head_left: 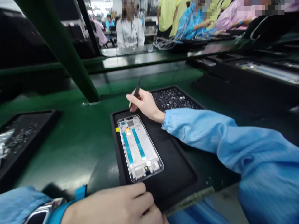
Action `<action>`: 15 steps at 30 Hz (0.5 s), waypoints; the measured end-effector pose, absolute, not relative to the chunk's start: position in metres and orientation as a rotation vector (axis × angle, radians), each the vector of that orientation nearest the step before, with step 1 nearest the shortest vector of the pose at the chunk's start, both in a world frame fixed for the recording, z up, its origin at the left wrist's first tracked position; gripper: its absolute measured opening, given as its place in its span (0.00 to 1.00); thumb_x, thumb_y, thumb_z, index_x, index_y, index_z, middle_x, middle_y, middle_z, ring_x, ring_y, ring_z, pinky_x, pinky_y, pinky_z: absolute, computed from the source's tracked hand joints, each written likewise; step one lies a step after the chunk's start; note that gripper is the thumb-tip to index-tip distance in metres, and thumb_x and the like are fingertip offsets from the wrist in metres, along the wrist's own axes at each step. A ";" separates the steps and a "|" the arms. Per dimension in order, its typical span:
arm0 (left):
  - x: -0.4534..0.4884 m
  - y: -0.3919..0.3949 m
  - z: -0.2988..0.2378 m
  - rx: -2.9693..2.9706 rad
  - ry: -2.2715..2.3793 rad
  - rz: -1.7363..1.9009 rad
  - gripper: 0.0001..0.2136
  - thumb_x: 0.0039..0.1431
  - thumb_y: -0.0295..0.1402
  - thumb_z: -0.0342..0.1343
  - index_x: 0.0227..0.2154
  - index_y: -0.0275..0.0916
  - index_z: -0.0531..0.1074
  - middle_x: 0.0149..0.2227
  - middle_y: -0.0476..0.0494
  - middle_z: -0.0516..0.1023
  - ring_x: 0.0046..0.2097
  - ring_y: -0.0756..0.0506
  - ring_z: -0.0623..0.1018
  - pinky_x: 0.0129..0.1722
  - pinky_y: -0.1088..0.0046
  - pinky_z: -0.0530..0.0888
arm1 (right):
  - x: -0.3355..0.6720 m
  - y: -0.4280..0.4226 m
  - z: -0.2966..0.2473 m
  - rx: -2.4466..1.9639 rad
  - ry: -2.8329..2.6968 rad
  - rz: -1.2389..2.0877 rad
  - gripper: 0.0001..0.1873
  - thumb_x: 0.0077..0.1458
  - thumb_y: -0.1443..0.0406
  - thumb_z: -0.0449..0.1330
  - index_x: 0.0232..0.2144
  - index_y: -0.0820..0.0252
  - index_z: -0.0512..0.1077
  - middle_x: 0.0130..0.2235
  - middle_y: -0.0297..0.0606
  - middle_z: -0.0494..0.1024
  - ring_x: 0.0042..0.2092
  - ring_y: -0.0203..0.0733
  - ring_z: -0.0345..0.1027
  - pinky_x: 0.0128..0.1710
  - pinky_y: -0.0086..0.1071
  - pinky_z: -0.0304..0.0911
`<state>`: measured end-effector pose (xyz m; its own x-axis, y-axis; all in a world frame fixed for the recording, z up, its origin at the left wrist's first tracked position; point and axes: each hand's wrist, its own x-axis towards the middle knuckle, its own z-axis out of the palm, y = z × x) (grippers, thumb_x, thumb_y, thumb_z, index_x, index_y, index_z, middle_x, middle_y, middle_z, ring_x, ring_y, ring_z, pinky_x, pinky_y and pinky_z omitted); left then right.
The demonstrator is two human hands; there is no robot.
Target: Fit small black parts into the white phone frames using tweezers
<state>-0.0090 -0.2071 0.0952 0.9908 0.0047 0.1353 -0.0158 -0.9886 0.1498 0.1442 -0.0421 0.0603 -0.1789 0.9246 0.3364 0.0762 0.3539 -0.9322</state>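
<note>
A phone's mid-frame [140, 147] with two teal strips and a yellow tab lies in a black tray [177, 174]. Above its far end, my right hand [146, 104] is closed around a slim black pen-like tool [136, 91]; the tool's lower end is hidden by the fingers. At the tray's near edge rests my left hand [116, 203], its fingers curled against the tray's front left corner. Whatever may lie under those fingers is hidden. That wrist wears a watch [39, 214] and a blue band [63, 211].
Behind my right forearm sits a tray of small dark parts [174, 98]. Another parts tray [25, 133] stands at left on the green bench [77, 140]. A green post [70, 62] rises at back left. Black trays [245, 84] fill the right; several people are beyond.
</note>
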 end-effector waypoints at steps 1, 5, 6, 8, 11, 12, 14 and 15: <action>-0.010 -0.208 0.096 2.995 -0.026 0.194 0.13 0.64 0.26 0.39 0.41 0.32 0.69 0.28 0.47 0.67 0.26 0.48 0.61 0.27 0.69 0.64 | 0.145 -0.042 0.061 -0.948 -1.577 0.972 0.21 0.51 0.47 0.56 0.28 0.60 0.62 0.24 0.34 0.72 0.22 0.34 0.69 0.20 0.26 0.65; -0.013 -0.208 0.102 3.017 -0.086 0.193 0.16 0.63 0.25 0.35 0.43 0.33 0.69 0.30 0.45 0.68 0.30 0.46 0.64 0.31 0.68 0.67 | 0.144 -0.040 0.065 -0.976 -1.678 0.859 0.24 0.53 0.45 0.51 0.25 0.60 0.61 0.21 0.31 0.67 0.21 0.33 0.67 0.19 0.24 0.61; -0.013 -0.208 0.103 3.016 -0.096 0.186 0.16 0.63 0.25 0.35 0.42 0.34 0.69 0.30 0.45 0.68 0.30 0.46 0.64 0.31 0.68 0.68 | 0.144 -0.040 0.067 -0.985 -1.694 0.849 0.25 0.54 0.44 0.50 0.24 0.60 0.60 0.21 0.30 0.66 0.22 0.32 0.66 0.19 0.24 0.60; -0.012 -0.207 0.106 3.019 -0.106 0.156 0.15 0.63 0.25 0.38 0.41 0.35 0.70 0.30 0.46 0.68 0.28 0.46 0.63 0.29 0.68 0.68 | 0.142 -0.042 0.070 -1.005 -1.710 0.846 0.25 0.55 0.45 0.49 0.23 0.61 0.60 0.21 0.30 0.65 0.23 0.31 0.65 0.22 0.23 0.60; -0.012 -0.206 0.107 3.010 -0.106 0.128 0.11 0.61 0.27 0.42 0.38 0.36 0.71 0.29 0.47 0.66 0.26 0.47 0.60 0.25 0.70 0.66 | 0.141 -0.045 0.074 -1.012 -1.741 0.835 0.25 0.56 0.47 0.48 0.22 0.61 0.59 0.21 0.29 0.63 0.25 0.31 0.65 0.26 0.24 0.60; -0.012 -0.206 0.107 2.997 -0.108 0.127 0.10 0.61 0.28 0.44 0.38 0.36 0.71 0.29 0.48 0.66 0.26 0.48 0.59 0.25 0.71 0.66 | 0.141 -0.045 0.075 -1.017 -1.754 0.823 0.25 0.57 0.47 0.48 0.21 0.62 0.59 0.21 0.29 0.63 0.25 0.31 0.65 0.27 0.24 0.60; -0.013 -0.207 0.107 2.980 -0.107 0.126 0.09 0.60 0.28 0.46 0.37 0.36 0.71 0.29 0.48 0.65 0.26 0.48 0.59 0.24 0.71 0.65 | 0.141 -0.045 0.075 -1.041 -1.781 0.791 0.25 0.57 0.48 0.48 0.21 0.62 0.59 0.20 0.29 0.62 0.27 0.31 0.65 0.31 0.25 0.60; -0.014 -0.208 0.107 2.977 -0.105 0.128 0.09 0.60 0.28 0.46 0.37 0.36 0.71 0.29 0.48 0.66 0.26 0.48 0.59 0.24 0.71 0.65 | 0.141 -0.045 0.075 -1.056 -1.793 0.775 0.25 0.57 0.48 0.48 0.20 0.62 0.59 0.20 0.29 0.61 0.28 0.32 0.65 0.32 0.26 0.60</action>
<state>-0.0136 -0.2076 0.1067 0.9939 -0.0634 0.0907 -0.0770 -0.9848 0.1556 0.1412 -0.0449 0.0754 -0.2423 0.8943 0.3761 0.3387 0.4412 -0.8310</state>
